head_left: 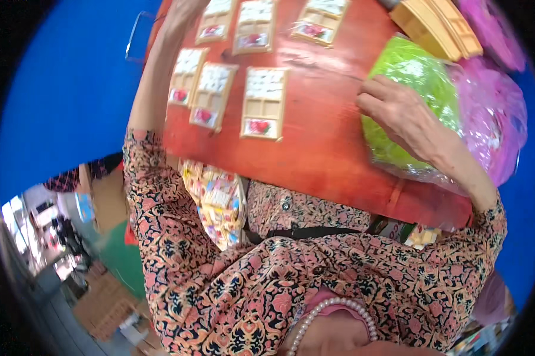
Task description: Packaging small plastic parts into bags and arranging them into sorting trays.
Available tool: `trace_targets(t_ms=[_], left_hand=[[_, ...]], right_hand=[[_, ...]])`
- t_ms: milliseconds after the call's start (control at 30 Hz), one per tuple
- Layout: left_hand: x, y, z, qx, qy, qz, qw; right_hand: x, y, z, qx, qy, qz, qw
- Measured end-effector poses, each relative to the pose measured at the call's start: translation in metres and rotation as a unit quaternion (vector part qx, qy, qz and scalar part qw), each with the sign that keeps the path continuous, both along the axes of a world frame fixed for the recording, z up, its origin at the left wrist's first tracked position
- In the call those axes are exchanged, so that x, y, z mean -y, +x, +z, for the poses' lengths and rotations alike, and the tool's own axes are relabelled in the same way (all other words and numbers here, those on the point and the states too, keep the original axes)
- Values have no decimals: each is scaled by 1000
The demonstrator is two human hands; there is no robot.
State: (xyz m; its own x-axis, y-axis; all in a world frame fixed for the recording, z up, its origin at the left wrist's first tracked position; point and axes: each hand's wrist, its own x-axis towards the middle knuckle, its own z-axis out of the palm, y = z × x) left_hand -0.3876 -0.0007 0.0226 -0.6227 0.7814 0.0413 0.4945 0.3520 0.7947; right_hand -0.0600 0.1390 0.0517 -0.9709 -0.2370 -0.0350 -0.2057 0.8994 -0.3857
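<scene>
My right hand [398, 115] lies over a clear plastic bag with bright green contents [418, 68] at the right of the red table. Its fingers are bent and drawn together; whatever they may hold is hidden. My left hand [187, 7] reaches to the far left past the upper rim, its fingers out of the picture. Near it are several small light-wood trays, each divided into compartments, with white pieces at one end and a red-patterned packet at the other. The nearest wooden tray [264, 108] sits apart, left of my right hand.
A pink plastic bag [495, 127] lies beside the green one. Stacked wooden pieces [439, 26] stand at the far right. The red table [326, 142] has its near edge at my waist. A bag of colourful small packets [220, 199] is below that edge; cardboard [107, 305] lies at lower left.
</scene>
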Motion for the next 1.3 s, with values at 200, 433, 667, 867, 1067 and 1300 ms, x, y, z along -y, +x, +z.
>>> trace_targets(t_ms=[200,433,667,867,1067,1300], left_hand=[[141,31,-30,-153,-54,-18,987],[188,104,-78,-254,-166,-87,949],[174,100,-76,-260,-188,-87,943],[154,75,-83,-222,-160,-4,962],[138,58,-95,-216,-167,-15,962],[127,58,-89,-237,-225,-7,945]], right_hand=[[24,-19,5,24,-18,38,999],[68,-63,-11,-25,-58,121,991],[82,-76,-40,13,-35,154,987],[89,-91,-51,-32,-44,139,989],[87,-98,-63,4,2,130,992],[92,-83,-85,-11,107,113,988]])
